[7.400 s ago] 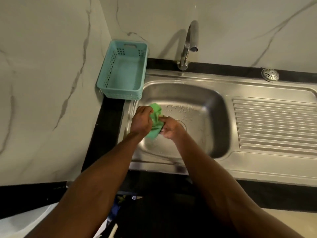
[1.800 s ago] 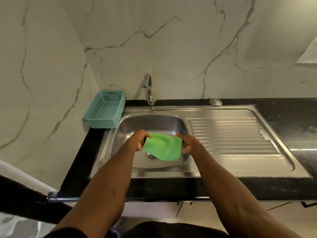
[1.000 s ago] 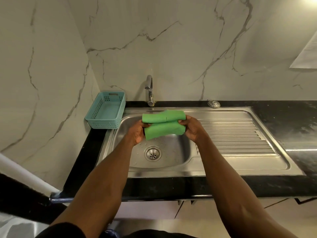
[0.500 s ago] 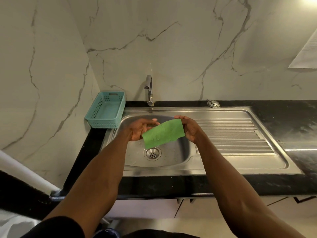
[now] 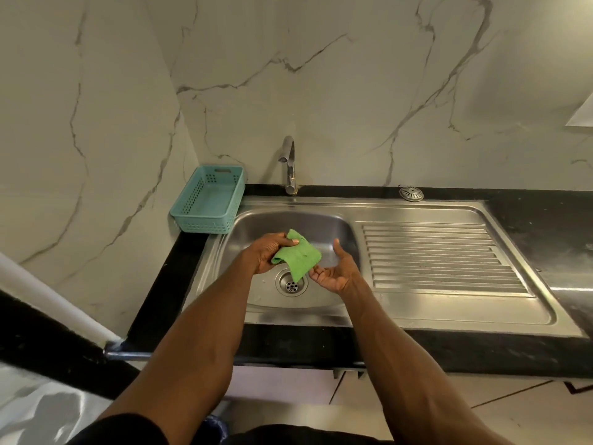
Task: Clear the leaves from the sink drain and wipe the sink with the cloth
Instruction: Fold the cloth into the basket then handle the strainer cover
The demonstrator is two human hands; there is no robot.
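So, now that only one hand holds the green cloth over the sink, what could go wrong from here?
1. The left hand alone grips the cloth; the right hand is open beside its hanging corner. If the grip loosens, the cloth may drop onto the drain.
2. The sink basin looks wet, so a dropped cloth would probably soak up water again.
3. The loose strainer lies on the counter behind the sink, so scraps could enter the uncovered drain.

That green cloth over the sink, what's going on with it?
A person stands at a steel sink holding a folded green cloth above the basin. The left hand grips the cloth at one end. The right hand is open, palm up, with its fingertips near the cloth's hanging corner. The drain below shows no leaves. A teal basket sits on the counter left of the tap.
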